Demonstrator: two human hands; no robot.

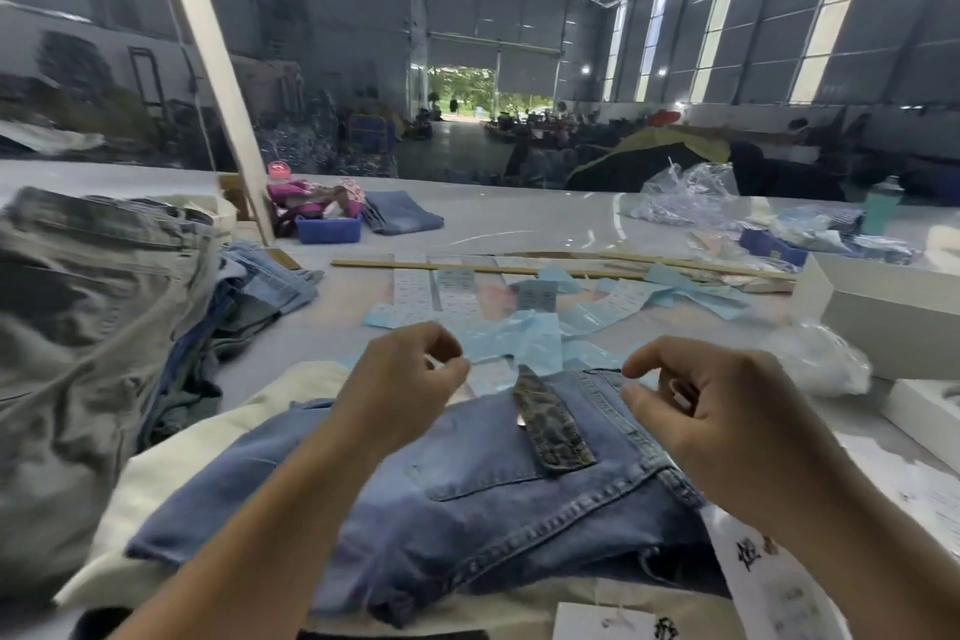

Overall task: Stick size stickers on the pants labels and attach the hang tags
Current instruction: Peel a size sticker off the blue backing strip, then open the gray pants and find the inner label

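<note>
Mid-blue denim jeans (467,509) with paler stitching lie at the tabletop's near edge on a cream cloth (171,473), bearing a dark mottled brown waistband label (553,424). Pale blue paper scraps (519,343) scatter across the middle beside white sticker sheets (413,288) printed in small dark rows. Grey-washed jeans (88,327) heap at the left edge, and a bright blue tray (328,229) sits toward the far edge.

Blue jeans (467,509) lie folded on the desk (519,218), back pocket up, a dark patterned label (553,424) at the waistband. Both hands hover above them: the left hand (400,387) with fingers curled, the right hand (727,411) pinching something small and pale. Light-blue sticker sheets (519,338) litter the desk beyond; a heap of grey jeans (88,327) sits to the left.
</note>
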